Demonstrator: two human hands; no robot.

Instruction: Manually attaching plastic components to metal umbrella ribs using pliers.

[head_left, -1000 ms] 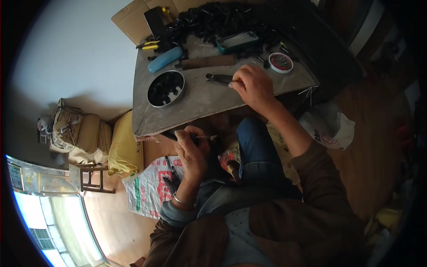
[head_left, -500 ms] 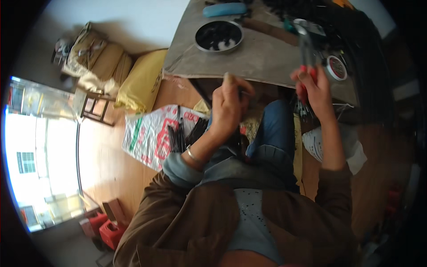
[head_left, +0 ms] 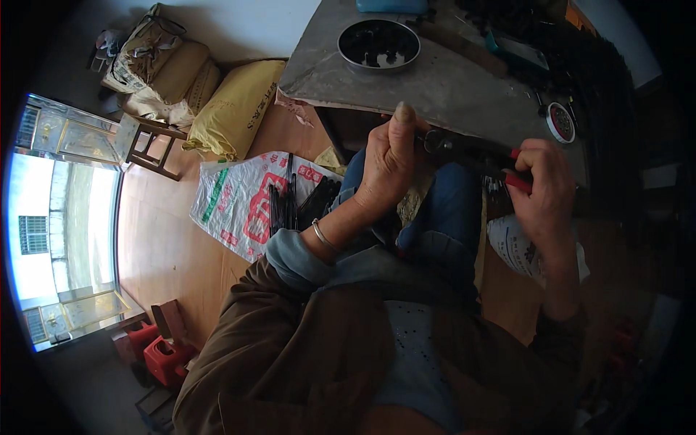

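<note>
My right hand [head_left: 544,192] is wrapped round the red handles of dark-jawed pliers [head_left: 475,154]. Their jaws point left and end right beside the fingers of my left hand [head_left: 389,156]. That hand is closed with the thumb uppermost; whatever it pinches is hidden behind its fingers and the tool head. Both hands are held above my lap, just off the near edge of the table. Below and to the left, several thin black strips [head_left: 290,206] lie on a printed white plastic sack [head_left: 232,210] by my leg.
On the grey table [head_left: 312,80] stand a metal bowl [head_left: 379,69] of dark pieces, a small round tub [head_left: 560,123] and a dark green tray [head_left: 516,52]. Left are a yellow sack [head_left: 235,109], a wooden stool [head_left: 156,148] and red containers [head_left: 168,360]. A white bag [head_left: 511,243] lies right.
My right hand has brought the pliers down and turned them from pointing up over the table to pointing left. The jaws now meet my left hand's fingers, which stay closed.
</note>
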